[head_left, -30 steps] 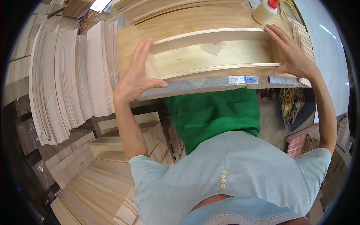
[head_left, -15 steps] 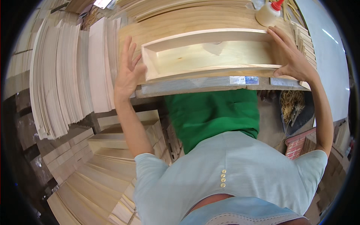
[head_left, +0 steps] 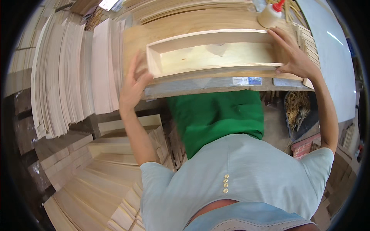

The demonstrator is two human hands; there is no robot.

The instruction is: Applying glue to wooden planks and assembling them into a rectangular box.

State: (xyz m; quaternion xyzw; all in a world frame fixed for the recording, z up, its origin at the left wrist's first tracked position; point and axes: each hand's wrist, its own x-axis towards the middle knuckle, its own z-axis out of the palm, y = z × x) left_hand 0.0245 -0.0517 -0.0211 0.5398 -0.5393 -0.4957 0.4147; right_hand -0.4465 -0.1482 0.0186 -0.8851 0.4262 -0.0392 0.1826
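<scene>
A long, shallow wooden box (head_left: 216,70) of pale wood, its open side up, lies across the work board close to the near edge. My right hand (head_left: 293,57) clasps its right end, fingers over the far corner and thumb at the near one. Beside the left end is my left hand (head_left: 133,82), fingers apart and smeared by motion. Its thumb comes close to the near left corner; whether it touches I cannot tell. Behind the box's right end stands a white squeeze bottle (head_left: 269,16) with a red nozzle.
Thin wooden panels (head_left: 61,77) stand in tall stacks at the left. More long strips (head_left: 192,9) lie along the board's far side. Short wooden pieces (head_left: 308,46) are piled right of my right hand. Wooden boxes (head_left: 123,140) and boards fill the lower left.
My left hand has turned inward, its thumb moving towards the box's near left corner. My right hand keeps its hold on the other end. The whole view has shifted slightly.
</scene>
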